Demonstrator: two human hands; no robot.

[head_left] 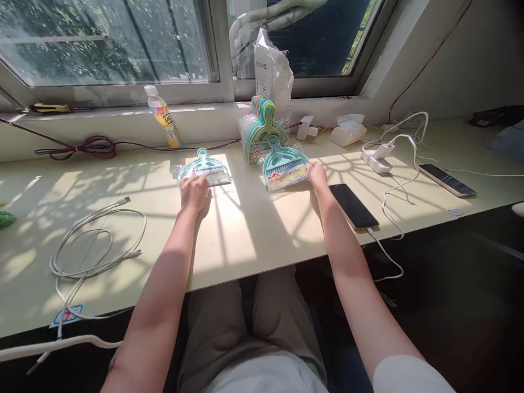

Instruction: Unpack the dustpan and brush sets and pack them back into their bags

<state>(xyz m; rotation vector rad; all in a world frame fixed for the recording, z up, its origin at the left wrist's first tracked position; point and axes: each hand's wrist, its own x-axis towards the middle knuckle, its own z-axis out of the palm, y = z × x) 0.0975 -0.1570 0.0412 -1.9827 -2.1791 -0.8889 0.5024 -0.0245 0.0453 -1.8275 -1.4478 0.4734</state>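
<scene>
Pale yellow tabletop (262, 237) runs the width of the frame, crossed by window light and barred, leafy shadows. At upper left, a window (102, 49) with foliage beyond; a yellow-and-black cutter (51, 108) lies on the sill. Below it, a bundled dark red-and-black cord (96, 147). Lower left: a coiled white cable (104, 240), partly over a blue-edged sticker (67, 315) near the table edge. Left of centre, a bottle (164, 117) leans, tilted, against the wall under the sill.

Just left of centre, a wrapped turquoise dustpan set (204, 166) lies flat in sun. Left hand (195, 192) has its fingers over the lower left edge; cannot tell whether it grips. Upper centre: a row of wrapped dustpan sets (267, 123) stands upright, a crumpled clear bag (272, 76) behind. Before them, a second turquoise set (285, 165), its right corner pinched by the right hand (317, 176).

Right of that, a dark-screened phone (354, 206) with cable attached, a tissue pack (347, 131), a white power strip (375, 162), then another phone (447, 180). Shadowed wall (462, 60) fills upper right.
</scene>
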